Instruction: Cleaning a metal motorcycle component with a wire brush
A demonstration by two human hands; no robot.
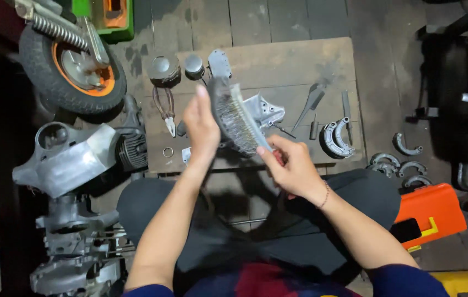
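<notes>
The right hand (pixel 294 168) is closed around the handle of a long wire brush with grey metal bristles (pixel 236 121). The left hand (pixel 201 129) is up beside the brush with its fingers together and mostly straight, touching the bristle side near the top. It is not gripping anything that I can see. The brush is held up in the air, tilted, over the flat brown wooden board (pixel 278 60) on the floor.

It looks like a checking step: the person seems to be feeling or cleaning the bristles. I think the next move needs the right hand to keep a firm hold while the left hand stays careful, because the wires are sharp.

Just behind the brush lies a silver metal engine cover (pixel 267 110). Two round grey pistons (pixel 163 67) sit at the far edge of the board. Red-handled pliers (pixel 165 107) lie to the left. Curved grey brake shoes (pixel 337 137) sit to the right. A small wheel with an orange hub (pixel 74 69) and an orange plastic toolbox (pixel 432 212) are close by.
</notes>
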